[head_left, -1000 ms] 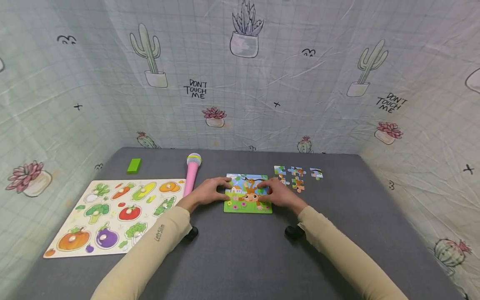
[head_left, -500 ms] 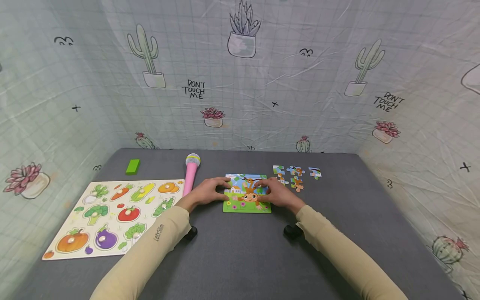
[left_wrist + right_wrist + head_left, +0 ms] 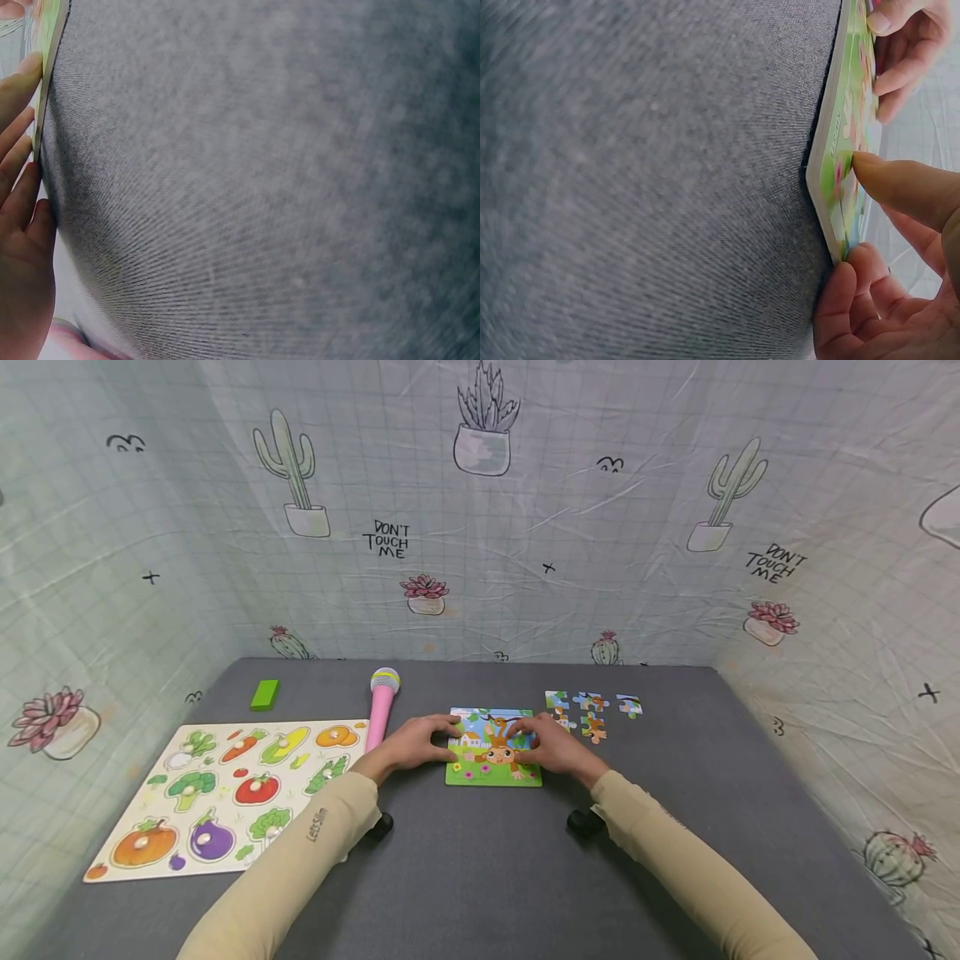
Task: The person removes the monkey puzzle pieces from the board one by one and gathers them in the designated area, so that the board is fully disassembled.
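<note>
Touching the puzzle unclenched, the left hand and right hand risked dislodging pieces by uneven pressing, their fit being unclear.

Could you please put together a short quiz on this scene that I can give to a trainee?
1. True or false: the green block lies farther left than the pink microphone.
2. What do the left grip and the right grip both touch?
A. the pink microphone
B. the monkey puzzle
C. the vegetable board
3. Fill in the missing word: the loose jigsaw pieces lie nearer to the ____ grip.

Key: 1. True. 2. B. 3. right.
</note>
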A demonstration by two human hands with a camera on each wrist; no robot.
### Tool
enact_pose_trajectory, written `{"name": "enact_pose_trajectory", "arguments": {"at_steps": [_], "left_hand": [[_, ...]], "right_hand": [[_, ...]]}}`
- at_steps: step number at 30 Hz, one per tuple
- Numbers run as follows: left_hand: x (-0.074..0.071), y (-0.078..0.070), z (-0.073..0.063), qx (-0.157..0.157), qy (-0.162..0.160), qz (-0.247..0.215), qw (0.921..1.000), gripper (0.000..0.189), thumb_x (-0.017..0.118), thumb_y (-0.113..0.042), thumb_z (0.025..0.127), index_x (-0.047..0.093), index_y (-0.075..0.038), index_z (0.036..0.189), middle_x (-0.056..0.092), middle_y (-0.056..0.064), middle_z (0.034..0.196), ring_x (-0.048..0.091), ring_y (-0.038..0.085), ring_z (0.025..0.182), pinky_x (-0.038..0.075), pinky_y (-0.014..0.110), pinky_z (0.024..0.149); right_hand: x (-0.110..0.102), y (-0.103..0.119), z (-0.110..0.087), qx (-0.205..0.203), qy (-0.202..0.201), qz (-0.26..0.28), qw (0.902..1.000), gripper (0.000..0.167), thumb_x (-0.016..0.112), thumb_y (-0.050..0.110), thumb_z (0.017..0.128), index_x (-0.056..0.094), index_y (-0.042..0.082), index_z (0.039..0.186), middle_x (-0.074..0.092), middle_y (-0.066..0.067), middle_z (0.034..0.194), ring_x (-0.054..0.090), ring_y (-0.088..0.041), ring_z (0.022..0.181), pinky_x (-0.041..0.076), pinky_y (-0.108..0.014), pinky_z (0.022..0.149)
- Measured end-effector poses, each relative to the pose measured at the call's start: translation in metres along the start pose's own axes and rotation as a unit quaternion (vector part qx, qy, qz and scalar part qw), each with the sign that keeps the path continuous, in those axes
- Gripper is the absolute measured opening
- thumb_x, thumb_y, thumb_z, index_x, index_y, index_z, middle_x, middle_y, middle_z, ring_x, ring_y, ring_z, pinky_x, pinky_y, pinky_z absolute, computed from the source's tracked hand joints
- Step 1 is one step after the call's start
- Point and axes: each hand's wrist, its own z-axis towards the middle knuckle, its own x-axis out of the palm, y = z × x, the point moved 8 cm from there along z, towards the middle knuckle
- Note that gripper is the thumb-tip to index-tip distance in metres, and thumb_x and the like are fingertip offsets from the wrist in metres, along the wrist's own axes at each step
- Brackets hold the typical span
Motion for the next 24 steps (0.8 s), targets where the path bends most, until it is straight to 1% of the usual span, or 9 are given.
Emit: {"name": "enact_pose_trajectory", "arguments": {"at_steps": [7,11,13,17,24], "left_hand": [[-0.0003,-0.0014,0.0002,-0.004,0.004,-0.001,1.0,0.042,0.077,-0.021,0.084,0.067,-0.002,0.12,0.05,0.013,0.144,0.041,0.031,0.137,0.032,0.046,0.112],[0.0002,-0.0009,0.0007,-0.006,0.006,-0.001,1.0,0.041,0.077,-0.02,0.085,0.067,-0.001,0.12,0.05,0.013,0.145,0.041,0.031,0.137,0.033,0.046,0.112],[0.0004,-0.0006,0.0009,-0.006,0.008,-0.001,1.0,0.041,0.077,-0.02,0.085,0.067,-0.002,0.12,0.05,0.013,0.145,0.041,0.031,0.137,0.032,0.046,0.112],[-0.0006,-0.0019,0.0007,-0.002,0.007,0.002,1.0,0.041,0.076,-0.021,0.085,0.067,-0.002,0.12,0.05,0.014,0.145,0.041,0.032,0.137,0.033,0.046,0.112],[-0.0007,-0.0021,0.0004,-0.004,0.012,0.0,0.9999,0.042,0.076,-0.021,0.085,0.067,-0.002,0.121,0.049,0.013,0.145,0.04,0.031,0.138,0.032,0.046,0.112]], "right_hand": [[0.0013,0.0012,0.0006,-0.005,-0.002,0.004,1.0,0.027,0.07,0.008,0.091,0.066,0.007,0.117,0.044,-0.018,0.111,0.044,-0.026,0.089,0.043,-0.039,0.076],[0.0009,0.0026,0.0009,-0.002,-0.005,0.001,1.0,0.025,0.069,0.007,0.091,0.067,0.007,0.115,0.042,-0.018,0.109,0.043,-0.029,0.093,0.042,-0.041,0.08],[0.0001,0.0039,0.0011,-0.004,-0.008,-0.004,0.9999,0.024,0.069,0.006,0.091,0.067,0.007,0.114,0.042,-0.018,0.108,0.041,-0.029,0.093,0.041,-0.041,0.08],[-0.0017,0.0073,0.0014,-0.009,-0.018,-0.016,0.9997,0.023,0.069,0.005,0.09,0.067,0.006,0.113,0.041,-0.02,0.106,0.038,-0.028,0.088,0.037,-0.041,0.075],[-0.0028,0.0077,0.0027,-0.003,-0.029,-0.032,0.9991,0.025,0.07,0.006,0.089,0.067,0.006,0.114,0.046,-0.018,0.108,0.04,-0.024,0.085,0.037,-0.039,0.073]]}}
